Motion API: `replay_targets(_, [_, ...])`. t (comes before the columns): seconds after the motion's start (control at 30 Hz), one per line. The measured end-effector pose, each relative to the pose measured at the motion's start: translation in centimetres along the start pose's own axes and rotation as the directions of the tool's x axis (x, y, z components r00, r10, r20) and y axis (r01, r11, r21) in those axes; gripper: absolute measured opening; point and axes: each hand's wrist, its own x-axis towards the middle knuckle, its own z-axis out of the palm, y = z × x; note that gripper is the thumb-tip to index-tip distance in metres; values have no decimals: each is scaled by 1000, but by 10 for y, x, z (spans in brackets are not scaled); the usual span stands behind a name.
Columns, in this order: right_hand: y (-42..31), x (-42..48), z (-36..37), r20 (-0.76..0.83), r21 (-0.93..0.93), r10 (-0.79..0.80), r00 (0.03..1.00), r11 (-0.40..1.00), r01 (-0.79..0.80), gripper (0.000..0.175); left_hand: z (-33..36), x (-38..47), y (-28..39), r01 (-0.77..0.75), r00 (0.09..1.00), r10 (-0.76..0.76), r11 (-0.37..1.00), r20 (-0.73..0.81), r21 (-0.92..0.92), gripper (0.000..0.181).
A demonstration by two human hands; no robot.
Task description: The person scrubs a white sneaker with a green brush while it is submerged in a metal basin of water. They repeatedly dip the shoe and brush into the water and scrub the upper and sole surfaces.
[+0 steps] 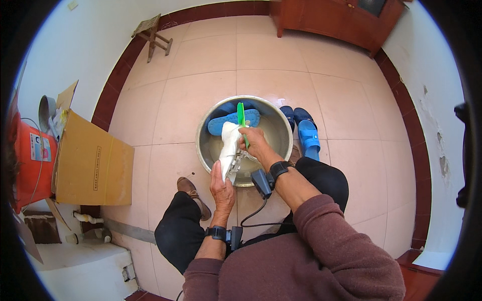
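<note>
A white shoe (228, 150) is held over a round metal basin (288, 150) on the floor. My left hand (222, 188) grips the shoe's near end. My right hand (254, 141) is closed around the handle of a green brush (241, 113), against the shoe's upper. The brush's bristles cannot be made out. Inside the basin, a blue slipper (222, 125) lies near the far wall, above cloudy water (269, 131). Right of the basin, a lighter blue slipper (309, 139) rests beside dark blue slippers (302, 114).
At the left stand a cardboard box (101, 165) and a red bucket (34, 161). A small folding stool (152, 35) is at the far left wall, and a reddish wooden cabinet (324, 17) at the far right. A black cable (260, 222) runs between my wrist devices.
</note>
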Motion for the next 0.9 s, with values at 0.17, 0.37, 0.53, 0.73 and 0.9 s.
replay_targets(0.17, [-4,5,12,45,107,27,999,994,-32,16,2,0,-12,62,995,-63,998,79,20,59])
replay_targets(0.37, [-15,-10,13,277,86,-195,941,980,178,9,-9,27,-2,674,721,-593,481,358,-561,60])
replay_targets(0.53, [-46,-25,8,646,-174,-151,748,925,336,10,-43,78,25,653,723,-445,191,528,-732,67])
replay_targets(0.73, [-72,-44,3,870,-279,-194,453,563,778,16,-86,123,47,744,664,-387,251,640,-619,64])
replay_targets(0.9, [-46,-57,8,667,-465,-160,728,673,575,20,-72,123,40,562,776,-411,796,477,-228,60])
